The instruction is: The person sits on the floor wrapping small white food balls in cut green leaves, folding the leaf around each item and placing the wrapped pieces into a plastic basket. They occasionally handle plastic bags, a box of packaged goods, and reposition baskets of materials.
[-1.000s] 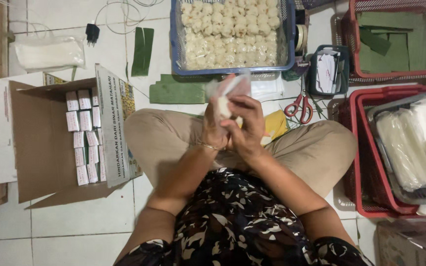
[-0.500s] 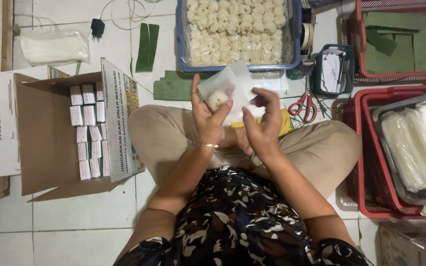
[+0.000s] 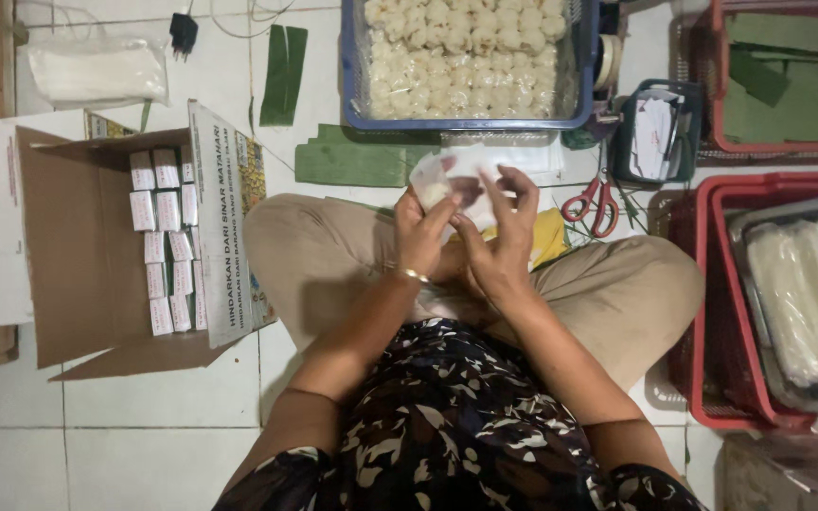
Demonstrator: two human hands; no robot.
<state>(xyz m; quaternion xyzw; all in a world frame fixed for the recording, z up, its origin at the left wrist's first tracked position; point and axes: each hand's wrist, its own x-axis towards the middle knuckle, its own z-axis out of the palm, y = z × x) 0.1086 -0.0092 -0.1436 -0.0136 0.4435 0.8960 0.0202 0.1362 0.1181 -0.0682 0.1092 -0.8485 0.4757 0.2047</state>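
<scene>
Both hands meet over the person's lap, working a small clear plastic bag [image 3: 452, 175] between them. Seen from the head camera, the left hand [image 3: 420, 237] is closed around the bag's lower edge, thumb and fingers pinching the film, with a pale round food piece visible inside near its fingertips. The right hand [image 3: 502, 237] grips the bag's other side, fingers raised and curled over the top edge as if spreading or folding the mouth. Judging from this, the step in hand is bagging one piece; the next move would call for a steady pinch on the film so the piece stays seated while the opening is handled. Both forearms angle inward from the body, wrists bent up, elbows close to the crossed legs. Beyond the bag sits a blue basket [image 3: 352, 85] full of similar pale pieces, red scissors [image 3: 594, 203] lie to the right on the tiled floor, and an open cardboard box [image 3: 78, 255] of small packets stands at the left.
</scene>
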